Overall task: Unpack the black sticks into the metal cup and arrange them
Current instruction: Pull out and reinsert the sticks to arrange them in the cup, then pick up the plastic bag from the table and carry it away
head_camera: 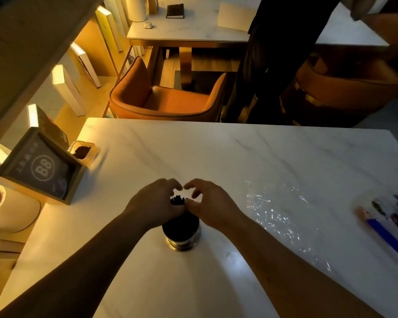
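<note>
A metal cup stands on the white marble table, near its front middle. A bundle of black sticks stands in the cup, their tips showing between my hands. My left hand curls round the bundle from the left. My right hand is at its right side, thumb against the sticks and fingers curled above them. Most of the sticks' length is hidden behind my hands.
Crumpled clear plastic wrap lies right of the cup. A blue and white package lies at the right edge. A wooden box with a "B8" sign and a small container stand at the left. An orange chair faces the table's far side.
</note>
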Tool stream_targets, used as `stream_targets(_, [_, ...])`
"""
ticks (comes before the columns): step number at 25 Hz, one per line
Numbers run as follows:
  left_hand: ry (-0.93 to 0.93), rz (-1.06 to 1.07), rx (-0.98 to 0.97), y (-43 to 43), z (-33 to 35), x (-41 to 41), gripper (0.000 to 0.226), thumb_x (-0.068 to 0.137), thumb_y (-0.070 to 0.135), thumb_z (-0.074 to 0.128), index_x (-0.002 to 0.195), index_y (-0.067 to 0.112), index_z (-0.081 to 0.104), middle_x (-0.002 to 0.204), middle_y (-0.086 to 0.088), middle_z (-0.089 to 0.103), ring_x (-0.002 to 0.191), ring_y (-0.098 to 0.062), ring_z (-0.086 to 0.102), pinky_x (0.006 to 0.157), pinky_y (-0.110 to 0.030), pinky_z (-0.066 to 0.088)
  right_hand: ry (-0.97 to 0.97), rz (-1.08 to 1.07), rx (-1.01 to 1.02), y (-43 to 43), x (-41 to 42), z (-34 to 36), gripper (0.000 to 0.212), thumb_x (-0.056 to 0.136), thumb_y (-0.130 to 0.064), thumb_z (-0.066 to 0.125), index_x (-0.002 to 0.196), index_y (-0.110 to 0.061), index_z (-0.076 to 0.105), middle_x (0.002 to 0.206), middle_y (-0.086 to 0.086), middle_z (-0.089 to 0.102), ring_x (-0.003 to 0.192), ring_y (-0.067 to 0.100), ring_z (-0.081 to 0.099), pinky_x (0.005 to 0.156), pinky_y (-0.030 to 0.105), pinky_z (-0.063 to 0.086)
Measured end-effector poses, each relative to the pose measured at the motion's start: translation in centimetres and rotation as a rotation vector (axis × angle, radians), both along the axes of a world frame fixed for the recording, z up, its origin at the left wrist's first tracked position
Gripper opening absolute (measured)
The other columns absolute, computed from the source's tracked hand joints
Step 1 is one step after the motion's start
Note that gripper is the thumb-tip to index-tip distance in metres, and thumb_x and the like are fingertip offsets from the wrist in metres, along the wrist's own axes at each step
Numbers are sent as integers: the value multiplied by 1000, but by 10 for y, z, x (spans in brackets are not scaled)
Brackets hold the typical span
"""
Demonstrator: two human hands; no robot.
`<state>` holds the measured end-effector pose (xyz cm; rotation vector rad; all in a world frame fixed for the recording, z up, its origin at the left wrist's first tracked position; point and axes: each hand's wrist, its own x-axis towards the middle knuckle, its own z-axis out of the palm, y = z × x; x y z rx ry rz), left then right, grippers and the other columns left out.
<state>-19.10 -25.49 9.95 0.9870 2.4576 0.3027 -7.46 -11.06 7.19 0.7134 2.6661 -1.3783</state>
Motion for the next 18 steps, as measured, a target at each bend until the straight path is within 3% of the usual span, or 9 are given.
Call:
stream_targets(3, [180, -44, 31, 28, 15, 14, 74, 77, 64, 73, 142, 35, 49, 146, 3, 53, 133, -23, 49, 101, -42, 49, 66, -75, 149, 20, 17, 4, 45, 93, -48, 67, 135, -36, 58, 120, -4, 65, 94, 4, 61, 73, 17, 46])
stream_targets(6, [206, -165, 30, 69, 17, 32, 86, 76, 65, 73, 149, 34, 42, 160, 1, 41, 145, -27, 38, 111, -49, 44, -28, -114, 284, 52, 43, 2, 69, 91, -59, 63, 152, -31, 44, 147, 5, 57, 129, 25, 55, 97, 40, 53])
stream_targets(9, [177, -214, 6, 107, 4, 52, 96, 73, 69, 74, 154, 34, 35, 168, -1, 30, 149, -30, 33, 114, -52, 41, -181, -174, 376, 89, 80, -5, 91, 86, -74, 58, 160, -31, 28, 164, 6, 41, 148, 33, 38, 112, 51, 44])
stream_targets(11, [159, -254, -12, 132, -11, 67, 99, 73, 71, 73, 155, 33, 33, 170, -2, 25, 150, -30, 31, 115, -52, 39, -292, -206, 404, 116, 110, -13, 99, 83, -80, 55, 163, -34, 18, 172, 7, 27, 157, 37, 21, 122, 59, 29])
stream_targets(14, [122, -282, -61, 161, -39, 89, 101, 72, 74, 71, 156, 34, 31, 171, -1, 21, 151, -31, 31, 114, -51, 38, -432, -237, 423, 151, 158, -30, 107, 81, -84, 51, 165, -35, 6, 176, 7, 10, 161, 40, 4, 124, 65, 16])
stream_targets(18, [50, -280, -161, 181, -82, 117, 104, 70, 75, 70, 157, 33, 28, 172, 0, 17, 149, -30, 32, 112, -49, 39, -591, -298, 376, 188, 222, -63, 115, 81, -86, 53, 166, -34, -4, 177, 7, -2, 160, 44, -1, 123, 69, 14])
